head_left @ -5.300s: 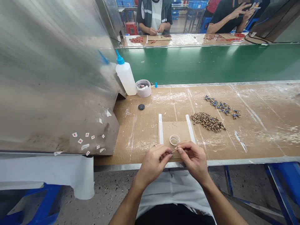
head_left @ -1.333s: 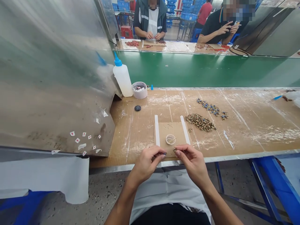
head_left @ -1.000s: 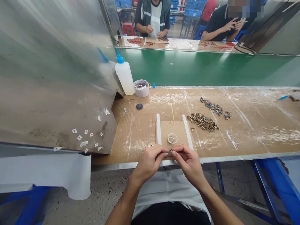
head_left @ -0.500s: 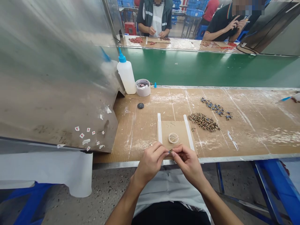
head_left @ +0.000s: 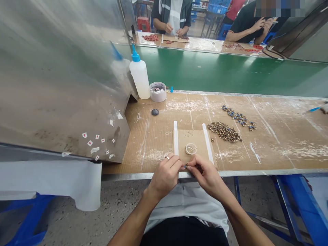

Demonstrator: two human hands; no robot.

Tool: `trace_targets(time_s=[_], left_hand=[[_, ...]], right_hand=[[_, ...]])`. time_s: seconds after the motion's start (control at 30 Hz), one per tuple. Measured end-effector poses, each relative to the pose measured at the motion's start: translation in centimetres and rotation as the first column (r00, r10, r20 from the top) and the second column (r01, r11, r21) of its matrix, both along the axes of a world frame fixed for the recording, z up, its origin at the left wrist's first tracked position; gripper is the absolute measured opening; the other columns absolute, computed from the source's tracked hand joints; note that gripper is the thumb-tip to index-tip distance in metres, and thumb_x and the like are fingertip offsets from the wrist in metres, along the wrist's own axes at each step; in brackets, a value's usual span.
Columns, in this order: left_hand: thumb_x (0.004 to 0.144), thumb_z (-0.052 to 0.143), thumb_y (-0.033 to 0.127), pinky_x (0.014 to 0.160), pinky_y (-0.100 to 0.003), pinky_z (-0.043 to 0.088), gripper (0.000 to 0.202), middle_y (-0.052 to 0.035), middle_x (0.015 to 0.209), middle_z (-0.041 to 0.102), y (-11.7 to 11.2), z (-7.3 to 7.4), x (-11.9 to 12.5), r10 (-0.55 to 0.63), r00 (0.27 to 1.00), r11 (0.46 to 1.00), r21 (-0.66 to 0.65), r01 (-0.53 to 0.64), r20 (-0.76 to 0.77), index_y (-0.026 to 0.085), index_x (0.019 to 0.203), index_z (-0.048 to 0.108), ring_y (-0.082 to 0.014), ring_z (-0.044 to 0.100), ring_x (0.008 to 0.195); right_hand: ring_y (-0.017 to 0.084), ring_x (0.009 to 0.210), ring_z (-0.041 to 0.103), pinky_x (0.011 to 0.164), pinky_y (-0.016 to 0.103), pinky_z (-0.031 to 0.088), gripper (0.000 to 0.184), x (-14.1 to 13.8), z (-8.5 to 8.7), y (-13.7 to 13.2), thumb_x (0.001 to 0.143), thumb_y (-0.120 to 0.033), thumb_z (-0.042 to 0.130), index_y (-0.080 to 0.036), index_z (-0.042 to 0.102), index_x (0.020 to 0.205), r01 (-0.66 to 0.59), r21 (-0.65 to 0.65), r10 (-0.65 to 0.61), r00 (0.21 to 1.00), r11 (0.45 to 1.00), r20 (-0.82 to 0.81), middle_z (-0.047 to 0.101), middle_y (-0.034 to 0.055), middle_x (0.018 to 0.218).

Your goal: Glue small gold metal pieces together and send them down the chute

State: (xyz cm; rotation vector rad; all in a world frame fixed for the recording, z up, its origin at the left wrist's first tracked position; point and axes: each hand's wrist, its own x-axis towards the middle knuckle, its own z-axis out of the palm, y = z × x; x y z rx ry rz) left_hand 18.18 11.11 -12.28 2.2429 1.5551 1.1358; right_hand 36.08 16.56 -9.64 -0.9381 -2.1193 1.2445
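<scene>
My left hand (head_left: 166,172) and my right hand (head_left: 205,173) meet at the near edge of the cardboard-covered bench (head_left: 269,143). Both pinch a tiny metal part with a blue tip (head_left: 186,165) between their fingertips. A ring shows on a left finger. Just beyond the fingers a small clear round cap (head_left: 191,148) lies on a cardboard square taped down by two white strips (head_left: 175,136). To the right lies a heap of small brass-coloured parts (head_left: 224,131), and past it a row of blue-tipped parts (head_left: 238,116).
A white squeeze bottle with a blue nozzle (head_left: 139,77) and a small white tub (head_left: 158,91) stand at the back left, a dark button-like disc (head_left: 154,111) nearer. A steel panel (head_left: 64,85) walls the left. Beyond a green conveyor belt (head_left: 230,73), other people work.
Earlier my right hand held a thin stick by the cap; now both hands pinch the small part. The hands have drawn together and shifted slightly toward the bench.
</scene>
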Motion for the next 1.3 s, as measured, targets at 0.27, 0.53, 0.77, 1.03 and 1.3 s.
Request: trace_targets(time_s=[0.27, 0.53, 0.77, 1.03, 1.3], left_hand=[[0.096, 0.04, 0.009, 0.065, -0.03, 0.039, 0.026, -0.0054, 0.076, 0.055, 0.1, 0.1, -0.3, -0.045, 0.999, 0.999, -0.018, 0.044, -0.006, 0.016, 0.075, 0.054, -0.0183, 0.047, 0.074], [0.096, 0.043, 0.01, 0.068, -0.03, 0.039, 0.022, -0.0049, 0.078, 0.056, 0.0, 0.4, -0.3, -0.047, 0.999, 0.998, -0.05, 0.048, 0.024, 0.016, 0.078, 0.054, -0.0189, 0.048, 0.077], [0.096, 0.051, 0.018, 0.074, -0.029, 0.042, 0.007, -0.0039, 0.09, 0.06, 0.0, 1.3, -0.5, -0.085, 0.989, 0.971, -0.212, 0.109, 0.118, 0.016, 0.092, 0.057, -0.0177, 0.053, 0.084], [0.098, 0.048, 0.019, 0.072, -0.027, 0.042, 0.018, -0.0036, 0.085, 0.059, 0.1, 1.3, -0.7, -0.083, 0.981, 0.972, -0.204, 0.118, 0.174, 0.015, 0.09, 0.064, -0.0159, 0.053, 0.079], [0.098, 0.049, 0.018, 0.07, -0.027, 0.04, 0.021, -0.0035, 0.079, 0.059, 0.1, 0.8, -0.5, -0.074, 0.976, 0.981, -0.16, 0.108, 0.207, 0.014, 0.086, 0.067, -0.0146, 0.052, 0.074]], right_hand=[[0.014, 0.066, 0.046, 0.061, 0.025, 0.036, 0.019, -0.2, 0.5, 0.4, 0.096, -0.021, 0.049, -0.018, 0.048, 0.078, -0.059, -0.013, 0.06, 0.997, 0.998, 0.053, 0.051, -0.0001, 0.072], [0.015, 0.067, 0.049, 0.063, 0.025, 0.039, 0.018, -0.1, -0.1, 0.2, 0.097, -0.024, 0.05, -0.018, 0.05, 0.08, -0.037, -0.045, 0.037, 0.999, 0.998, -0.001, 0.053, 0.0012, 0.075], [0.015, 0.071, 0.053, 0.063, 0.024, 0.044, 0.02, 0.3, -1.4, 0.2, 0.097, -0.035, 0.055, -0.017, 0.055, 0.087, -0.002, -0.188, -0.025, 0.989, 0.982, -0.143, 0.057, 0.0038, 0.083], [0.016, 0.08, 0.057, 0.069, 0.025, 0.046, 0.018, 0.7, -1.9, 0.1, 0.096, -0.033, 0.06, -0.016, 0.059, 0.089, -0.001, -0.23, -0.056, 0.968, 0.973, -0.243, 0.058, 0.0059, 0.091], [0.013, 0.068, 0.057, 0.061, 0.021, 0.045, 0.019, 0.7, -1.8, 0.2, 0.092, -0.035, 0.065, -0.016, 0.062, 0.094, 0.027, -0.388, -0.118, 0.97, 0.921, -0.213, 0.061, 0.0032, 0.08]])
